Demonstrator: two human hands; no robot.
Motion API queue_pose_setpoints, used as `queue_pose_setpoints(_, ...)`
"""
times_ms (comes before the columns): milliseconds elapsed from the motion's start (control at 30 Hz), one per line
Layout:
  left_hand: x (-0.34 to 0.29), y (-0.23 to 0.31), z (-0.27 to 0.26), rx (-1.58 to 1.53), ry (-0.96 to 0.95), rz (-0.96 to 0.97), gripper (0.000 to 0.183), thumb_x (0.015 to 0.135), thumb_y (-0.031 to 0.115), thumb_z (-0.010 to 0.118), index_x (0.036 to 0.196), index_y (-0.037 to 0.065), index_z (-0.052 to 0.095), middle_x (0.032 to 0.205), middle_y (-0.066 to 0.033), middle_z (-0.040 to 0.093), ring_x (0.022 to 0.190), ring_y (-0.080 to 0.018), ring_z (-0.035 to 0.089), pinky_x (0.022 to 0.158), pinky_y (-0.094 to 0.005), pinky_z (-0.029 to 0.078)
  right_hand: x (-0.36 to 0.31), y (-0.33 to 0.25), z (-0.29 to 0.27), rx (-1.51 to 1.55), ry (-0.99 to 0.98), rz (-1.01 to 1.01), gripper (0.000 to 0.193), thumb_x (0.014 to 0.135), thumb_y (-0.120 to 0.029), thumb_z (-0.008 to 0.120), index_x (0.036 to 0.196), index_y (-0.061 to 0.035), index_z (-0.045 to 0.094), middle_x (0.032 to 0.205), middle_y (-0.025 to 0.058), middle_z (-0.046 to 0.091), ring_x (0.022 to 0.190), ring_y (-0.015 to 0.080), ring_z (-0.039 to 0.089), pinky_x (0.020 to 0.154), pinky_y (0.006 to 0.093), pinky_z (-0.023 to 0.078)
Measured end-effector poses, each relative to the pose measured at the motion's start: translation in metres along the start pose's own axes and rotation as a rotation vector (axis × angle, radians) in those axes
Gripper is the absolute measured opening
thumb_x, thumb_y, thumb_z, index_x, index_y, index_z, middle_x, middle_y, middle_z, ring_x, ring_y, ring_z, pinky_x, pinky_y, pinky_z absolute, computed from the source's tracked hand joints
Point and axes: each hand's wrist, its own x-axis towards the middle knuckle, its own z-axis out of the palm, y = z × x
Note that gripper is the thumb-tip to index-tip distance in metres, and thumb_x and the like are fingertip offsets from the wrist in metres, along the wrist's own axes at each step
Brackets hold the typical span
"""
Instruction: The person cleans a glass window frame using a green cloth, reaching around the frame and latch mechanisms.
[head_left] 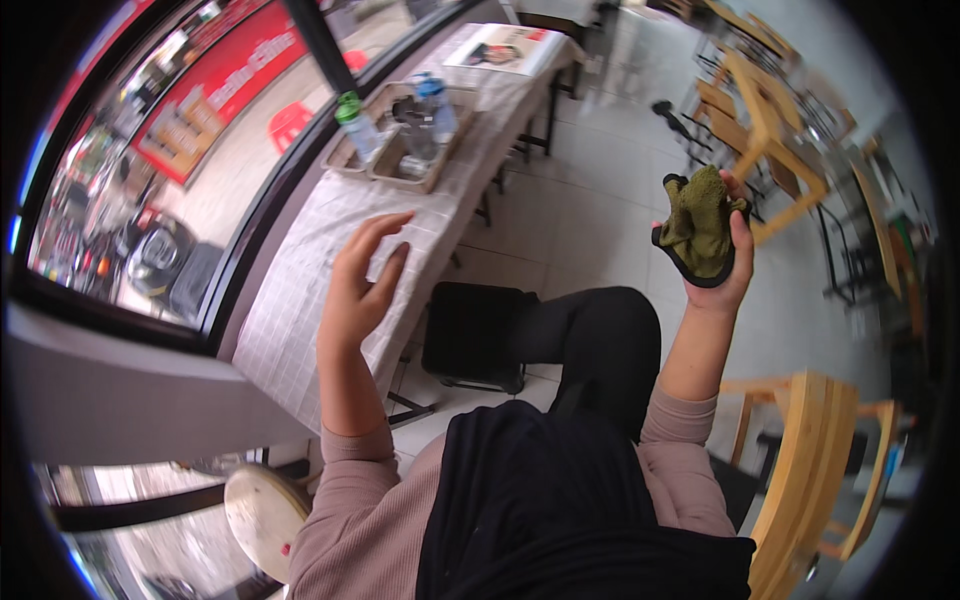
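Note:
My right hand [735,270] is raised on the right, its fingers closed around a crumpled olive-green cloth [705,222] with black edging. The cloth bunches up over the palm and hides part of the fingers. On the left, my left hand [360,278] hovers above the long table with its fingers and thumb apart and nothing between them. The light checked tablecloth [300,300] covers that table. Nearest ahead of the left hand is a tan tray [432,182] with compartments, holding a clear bottle with a green cap [352,118], a blue-topped bottle [432,100] and grey items.
A flat printed box or board [503,50] lies at the table's far end. Below the table edge stands a black case [470,335] on the tiled floor. Wooden tables [765,125] and chairs fill the right side, one wooden piece [808,470] close beside me. A window runs along the left.

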Motion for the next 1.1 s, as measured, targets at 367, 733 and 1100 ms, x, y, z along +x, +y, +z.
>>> queue_pose_setpoints(367, 0.019, 0.027, 0.124, -0.471, -0.081, -0.136, 0.029, 0.092, 0.011, 0.05, 0.118, -0.002, 0.054, 0.106, -0.0115, 0.061, 0.099, -0.0173, 0.056, 0.09, -0.0291, 0.042, -0.235, -0.225, -0.044, -0.556, 0.561, -0.575, 0.068, 0.076, -0.013, 0.057, 0.136, 0.0018, 0.028, 0.136, 0.0248, 0.032, 0.127, 0.0327, 0.036, 0.093, 0.0396, 0.042)
queue_pose_setpoints(733, 0.11, 0.105, 0.301, -0.663, -0.241, -0.189, 0.039, 0.092, 0.012, 0.05, 0.129, 0.002, 0.042, 0.105, -0.0113, 0.06, 0.096, -0.0177, 0.058, 0.086, -0.0299, 0.043, -0.263, -0.301, -0.247, -0.278, 0.861, -0.519, 0.051, 0.08, -0.014, 0.053, 0.128, -0.0006, 0.04, 0.128, 0.0154, 0.043, 0.133, 0.0449, 0.022, 0.092, 0.0481, 0.042)
queue_pose_setpoints(1100, 0.19, 0.074, 0.411, -0.588, -0.199, -0.361, 0.035, 0.091, 0.014, 0.052, 0.124, 0.003, 0.048, 0.101, -0.01, 0.062, 0.094, -0.017, 0.058, 0.084, -0.03, 0.043, -0.03, -0.216, -0.399, -0.114, 0.596, 0.076, 0.048, 0.071, -0.01, 0.062, 0.116, -0.0091, 0.045, 0.11, 0.0124, 0.052, 0.112, 0.0301, 0.05, 0.083, 0.0512, 0.049)
